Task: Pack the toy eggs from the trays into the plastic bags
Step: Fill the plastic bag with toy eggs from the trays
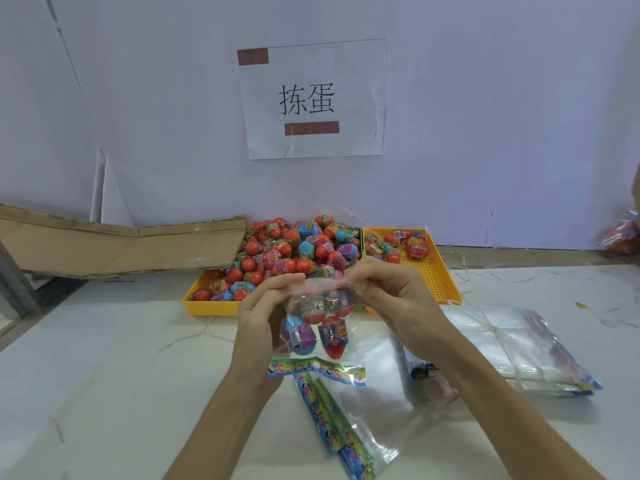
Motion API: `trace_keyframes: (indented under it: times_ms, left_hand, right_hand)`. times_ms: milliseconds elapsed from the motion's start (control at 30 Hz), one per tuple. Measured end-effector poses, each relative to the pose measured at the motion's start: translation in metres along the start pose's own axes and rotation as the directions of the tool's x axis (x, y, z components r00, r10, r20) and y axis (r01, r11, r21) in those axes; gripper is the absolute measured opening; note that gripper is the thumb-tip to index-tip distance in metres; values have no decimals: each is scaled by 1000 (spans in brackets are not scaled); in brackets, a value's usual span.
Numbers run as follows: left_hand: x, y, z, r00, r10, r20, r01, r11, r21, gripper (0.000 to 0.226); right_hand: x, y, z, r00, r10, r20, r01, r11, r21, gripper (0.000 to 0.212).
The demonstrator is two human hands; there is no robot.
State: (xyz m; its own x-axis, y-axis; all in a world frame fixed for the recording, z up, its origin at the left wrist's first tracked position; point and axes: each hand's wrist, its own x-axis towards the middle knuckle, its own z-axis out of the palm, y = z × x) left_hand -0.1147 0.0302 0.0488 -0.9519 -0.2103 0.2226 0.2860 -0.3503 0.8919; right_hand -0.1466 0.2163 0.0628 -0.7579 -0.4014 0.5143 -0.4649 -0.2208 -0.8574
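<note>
I hold a clear plastic bag upright above the table, with several toy eggs inside, among them a blue egg and a red one. My left hand pinches the bag's top edge on the left. My right hand pinches the same edge on the right. Behind the hands, a yellow tray is heaped with red, blue and pink toy eggs. A second yellow tray to its right holds a few eggs at its far end.
Empty bags with colourful header strips lie on the white table below my hands. A stack of clear bags sits at the right. Flattened cardboard leans at the back left. A paper sign hangs on the wall.
</note>
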Motion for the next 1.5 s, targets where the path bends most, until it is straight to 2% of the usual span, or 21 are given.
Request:
trace_keyframes:
  times_ms: [133, 233, 367, 600, 767, 967, 1133, 1300, 1500]
  left_hand:
    - [0, -3, 0, 999, -27, 40, 30, 998, -56, 34]
    - [1, -3, 0, 995, -39, 94, 55, 983, -175, 20]
    - [4, -2, -5, 986, -75, 149, 120, 940, -321, 25]
    - [4, -2, -7, 976, -79, 203, 155, 906, -393, 28]
    - [1, 1, -9, 979, -63, 192, 137, 905, -403, 35]
    - [1, 4, -9, 983, -67, 171, 135, 896, -424, 30]
    - [1, 5, -8, 981, -51, 189, 131, 889, -440, 33]
    - [0, 2, -9, 976, -53, 210, 143, 886, -441, 54]
    - [1, 0, -10, 982, -76, 172, 143, 895, -421, 36]
  right_hand:
    - [-1, 0, 0, 999, -35, 34, 36, 999, -27, 32]
    - [-2, -3, 4, 995, -58, 84, 62, 997, -54, 39]
    - [-3, -3, 9, 993, -40, 108, 54, 990, -128, 34]
    - [-4, -3, 14, 998, -40, 55, 46, 992, -114, 28]
    - [-4, -2, 16, 993, -45, 106, 62, 985, -160, 34]
    - [-4, 1, 16, 993, -47, 113, 74, 964, -254, 43]
    - [-5, 2, 16, 994, -26, 107, 55, 959, -279, 34]
    - [-7, 4, 15, 993, -23, 116, 61, 938, -340, 34]
    - [-7, 5, 18, 993, -72, 99, 105, 913, -393, 29]
